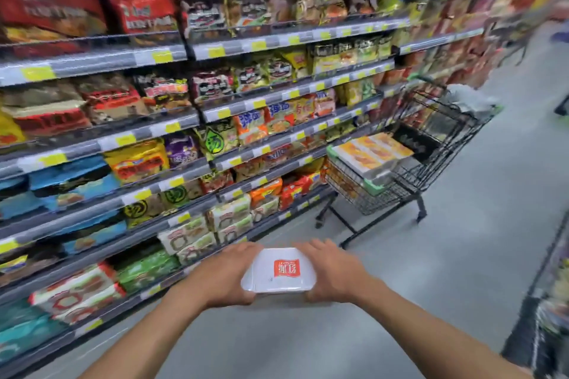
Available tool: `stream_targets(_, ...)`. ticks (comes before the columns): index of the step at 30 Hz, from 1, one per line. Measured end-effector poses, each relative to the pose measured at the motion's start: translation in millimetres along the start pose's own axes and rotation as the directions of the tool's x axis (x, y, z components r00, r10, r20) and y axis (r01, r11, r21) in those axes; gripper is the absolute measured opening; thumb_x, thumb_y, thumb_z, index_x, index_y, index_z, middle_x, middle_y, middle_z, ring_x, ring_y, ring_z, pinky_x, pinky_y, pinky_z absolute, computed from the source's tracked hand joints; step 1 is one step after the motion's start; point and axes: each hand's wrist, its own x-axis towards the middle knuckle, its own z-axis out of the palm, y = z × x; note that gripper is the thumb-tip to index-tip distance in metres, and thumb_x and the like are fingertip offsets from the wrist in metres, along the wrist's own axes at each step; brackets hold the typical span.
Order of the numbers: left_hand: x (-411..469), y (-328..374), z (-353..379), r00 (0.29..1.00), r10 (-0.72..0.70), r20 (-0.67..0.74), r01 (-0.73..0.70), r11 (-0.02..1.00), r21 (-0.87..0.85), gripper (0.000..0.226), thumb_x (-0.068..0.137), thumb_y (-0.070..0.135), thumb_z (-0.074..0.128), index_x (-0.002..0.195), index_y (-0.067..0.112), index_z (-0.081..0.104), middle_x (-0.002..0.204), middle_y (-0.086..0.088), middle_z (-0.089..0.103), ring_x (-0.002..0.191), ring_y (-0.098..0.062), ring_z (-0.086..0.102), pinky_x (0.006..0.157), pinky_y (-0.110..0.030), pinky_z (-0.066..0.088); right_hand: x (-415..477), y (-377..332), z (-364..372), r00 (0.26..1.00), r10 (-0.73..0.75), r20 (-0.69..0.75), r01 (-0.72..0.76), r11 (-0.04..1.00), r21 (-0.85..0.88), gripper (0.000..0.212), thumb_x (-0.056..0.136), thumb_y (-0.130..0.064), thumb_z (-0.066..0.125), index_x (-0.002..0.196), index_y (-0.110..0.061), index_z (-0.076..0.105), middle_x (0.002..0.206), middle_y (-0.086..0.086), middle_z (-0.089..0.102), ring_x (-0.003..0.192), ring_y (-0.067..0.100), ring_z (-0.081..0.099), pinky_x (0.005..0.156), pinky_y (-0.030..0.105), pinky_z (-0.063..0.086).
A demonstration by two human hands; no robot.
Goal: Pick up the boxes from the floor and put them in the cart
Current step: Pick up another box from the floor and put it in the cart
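**Lightly carried: one white box between two hands**

So the white box [278,271] hangs in mid-air in front of the person, above the grey floor [462,255]. It is well short of the cart [363,197], which stands ahead and to the right beside the shelves [172,129]. The left hand [229,277] clasps its left end and the right hand [334,271] its right end, with fingers curled over the top edge and palms pressing inward. The thumbs are hidden, so I cannot tell how they lie.

By its look it is a flat carton, glossy or film-wrapped, with a red label on top. It seems light, since the arms hold it out without visible strain. It also seems fairly stiff, as the top shows no dent under the fingers. The sheen suggests a slippery skin, so a squeeze from both ends with fingers hooked over the rim is probably the safest hold. A one-handed pinch at a corner could let it slide. Stacked boxes [368,152] lie in the cart, so it likely wants laying flat on top of them.
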Motion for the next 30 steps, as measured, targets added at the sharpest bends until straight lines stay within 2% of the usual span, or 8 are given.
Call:
stream_targets(5, 81.3, 68.9, -5.3, 0.978, 0.190, 0.084, -0.193, 0.981, 0.026, 0.074, 0.068, 0.056, 0.065, 0.137, 0.041, 0.041, 0.130, 0.016, 0.053, 0.121, -0.009, 0.050, 0.096, -0.035, 0.048, -46.9, 76.7, -17.5, 0.977, 0.210, -0.021, -0.209, 0.977, 0.051, 0.083, 0.069, -0.072, 0.066, 0.140, -0.043, 0.034, 0.126, -0.013, 0.050, 0.120, 0.016, 0.048, 0.089, 0.037, 0.049)
stream_targets(10, 149.5, 108.3, -8.2, 0.924, 0.341, 0.176, -0.352, 0.936, 0.032, 0.073, 0.069, 0.054, 0.065, 0.136, 0.042, 0.041, 0.129, 0.017, 0.054, 0.121, -0.011, 0.052, 0.095, -0.036, 0.049, -69.1, 121.1, -22.8, 0.928, 0.370, -0.042, -0.364, 0.926, 0.097, 0.089, 0.068, -0.079, 0.066, 0.142, -0.043, 0.031, 0.131, -0.015, 0.048, 0.122, 0.014, 0.047, 0.091, 0.039, 0.048)
stream_targets(14, 206.1, 129.7, -15.0, 0.866, 0.452, 0.212, -0.470, 0.882, 0.038, 0.077, 0.071, 0.052, 0.068, 0.141, 0.043, 0.037, 0.137, 0.018, 0.052, 0.124, -0.009, 0.049, 0.093, -0.034, 0.049, -67.4, 154.1, -25.5, 0.871, 0.489, -0.048, -0.479, 0.867, 0.134, 0.087, 0.065, -0.083, 0.065, 0.137, -0.047, 0.032, 0.127, -0.016, 0.049, 0.119, 0.015, 0.048, 0.087, 0.041, 0.049)
stream_targets(17, 249.1, 135.1, -19.3, 0.829, 0.509, 0.233, -0.529, 0.848, 0.032, 0.082, 0.070, 0.052, 0.070, 0.143, 0.046, 0.034, 0.141, 0.019, 0.050, 0.125, -0.008, 0.047, 0.093, -0.033, 0.049, -57.8, 170.8, -34.8, 0.839, 0.540, -0.067, -0.527, 0.837, 0.148, 0.084, 0.067, -0.081, 0.065, 0.136, -0.046, 0.032, 0.126, -0.016, 0.050, 0.117, 0.014, 0.048, 0.087, 0.040, 0.047)
stream_targets(20, 292.0, 136.3, -31.8, 0.782, 0.567, 0.259, -0.594, 0.804, 0.033, 0.080, 0.071, 0.047, 0.072, 0.143, 0.042, 0.037, 0.142, 0.015, 0.049, 0.127, -0.010, 0.046, 0.092, -0.030, 0.045, -38.5, 185.9, -44.3, 0.800, 0.597, -0.069, -0.581, 0.797, 0.164, 0.080, 0.070, -0.069, 0.067, 0.137, -0.042, 0.033, 0.128, -0.013, 0.049, 0.119, 0.017, 0.047, 0.087, 0.040, 0.047)
stream_targets(22, 313.4, 137.7, -40.2, 0.757, 0.594, 0.271, -0.622, 0.782, 0.024, 0.080, 0.072, 0.046, 0.072, 0.144, 0.039, 0.037, 0.142, 0.013, 0.049, 0.129, -0.010, 0.045, 0.097, -0.030, 0.044, -27.3, 192.6, -51.9, 0.783, 0.620, -0.050, -0.605, 0.778, 0.171, 0.080, 0.070, -0.067, 0.067, 0.138, -0.041, 0.033, 0.128, -0.011, 0.049, 0.119, 0.018, 0.047, 0.086, 0.041, 0.046)
stream_targets(27, 376.5, 137.2, -45.0, 0.706, 0.651, 0.279, -0.683, 0.730, 0.027, 0.081, 0.067, 0.059, 0.066, 0.139, 0.051, 0.030, 0.136, 0.018, 0.053, 0.127, -0.011, 0.050, 0.099, -0.040, 0.049, 1.2, 219.9, -62.6, 0.729, 0.684, -0.034, -0.669, 0.722, 0.176, 0.082, 0.069, -0.064, 0.067, 0.140, -0.040, 0.033, 0.130, -0.009, 0.049, 0.121, 0.022, 0.048, 0.088, 0.044, 0.049)
stream_targets(30, 403.5, 141.1, -45.4, 0.688, 0.670, 0.279, -0.702, 0.712, 0.021, 0.082, 0.068, 0.063, 0.066, 0.140, 0.052, 0.029, 0.138, 0.021, 0.050, 0.127, -0.007, 0.047, 0.100, -0.039, 0.050, 11.2, 236.8, -68.2, 0.707, 0.706, -0.032, -0.691, 0.700, 0.182, 0.082, 0.070, -0.063, 0.068, 0.141, -0.040, 0.032, 0.131, -0.009, 0.049, 0.122, 0.021, 0.048, 0.088, 0.044, 0.049)
